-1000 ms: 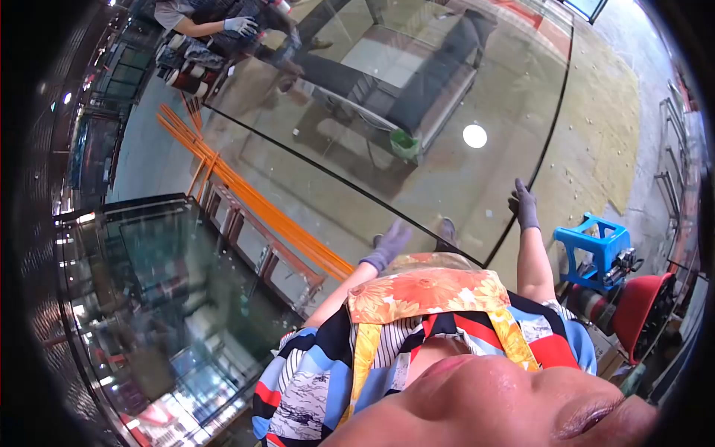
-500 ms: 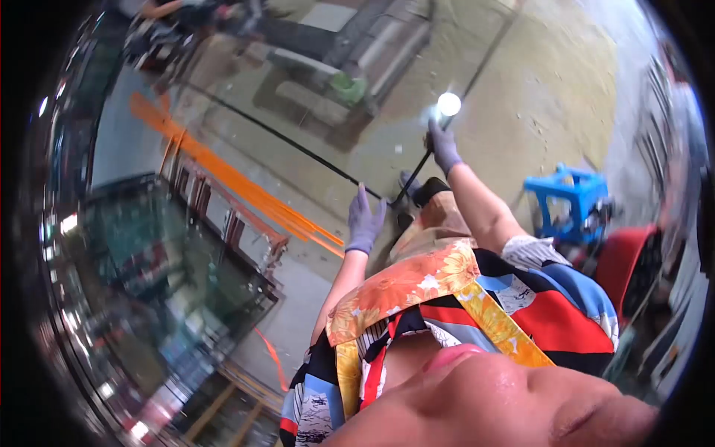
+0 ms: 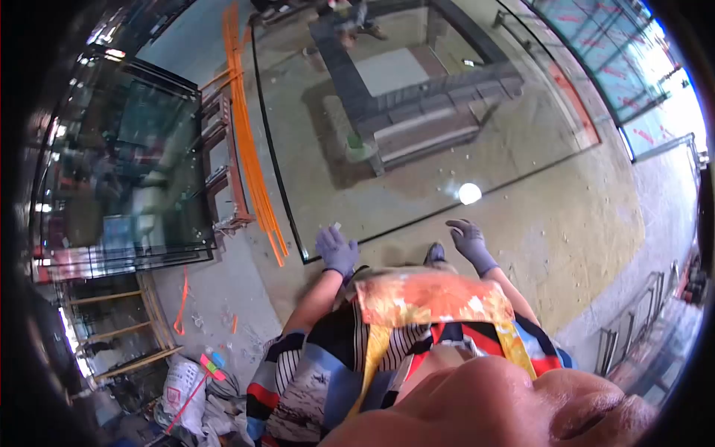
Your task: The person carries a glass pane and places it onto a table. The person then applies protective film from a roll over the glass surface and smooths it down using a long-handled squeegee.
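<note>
A large glass pane [image 3: 417, 194] with a black edge strip lies over a dark grey frame table [image 3: 439, 100]; the frame shows through it. My left hand [image 3: 337, 252], in a purple-grey glove, is at the pane's near left corner, fingers spread. It overlaps the black edge; whether it touches cannot be made out. My right hand [image 3: 469, 246], gloved alike, is just on my side of the near edge, apart from it in view, with fingers stretched out and slightly bent. Neither hand holds anything. A bright round light spot [image 3: 469, 194] shows by the edge.
Orange strips [image 3: 249, 149] run along the left, beside a stack of dark glass panes [image 3: 126, 164] on a rack [image 3: 223, 164]. Metal racks [image 3: 633, 320] stand right, more glass [image 3: 603, 59] at far right. A white sack [image 3: 185, 387] sits lower left. Another person's legs [image 3: 357, 22] show beyond.
The view has turned, so the pane appears squarer ahead of me. My right hand has come away from the black edge by the light spot. My left hand stays near the corner.
</note>
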### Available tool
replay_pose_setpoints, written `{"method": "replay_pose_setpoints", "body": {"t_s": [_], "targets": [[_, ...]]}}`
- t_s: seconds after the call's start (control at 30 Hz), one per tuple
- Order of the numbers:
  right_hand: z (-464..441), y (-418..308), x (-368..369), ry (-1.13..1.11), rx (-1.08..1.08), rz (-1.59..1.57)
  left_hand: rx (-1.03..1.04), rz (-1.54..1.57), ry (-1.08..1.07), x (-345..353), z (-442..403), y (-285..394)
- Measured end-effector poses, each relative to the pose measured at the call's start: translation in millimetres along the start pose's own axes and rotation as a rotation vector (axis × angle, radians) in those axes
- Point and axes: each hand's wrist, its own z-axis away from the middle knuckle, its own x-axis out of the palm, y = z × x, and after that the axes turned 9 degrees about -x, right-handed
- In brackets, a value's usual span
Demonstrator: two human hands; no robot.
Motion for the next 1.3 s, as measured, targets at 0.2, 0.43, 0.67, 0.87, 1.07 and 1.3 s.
{"method": "replay_pose_setpoints", "body": {"t_s": [0.2,0.43,0.67,0.87,1.07,1.3], "targets": [[-55,-1,-105,0.172,-0.277,0.718,-0.089,0.065,-0.156,-18,-18,16],[-72,19,-122,-0.096,-0.216,0.787,-0.023,0.186,-0.347,-45,-14,170],[-119,44,-177,-0.123,-0.205,0.730,-0.040,0.213,-0.303,-27,-14,175],[-155,61,-210,-0.054,-0.213,0.968,-0.061,0.110,-0.219,-13,2,181],[-153,44,-211,-0.160,-0.183,0.895,-0.355,0.263,-0.192,-30,-12,244],[-158,55,-204,-0.124,-0.192,0.922,-0.096,1.041,-0.281,-39,-43,262]]}}
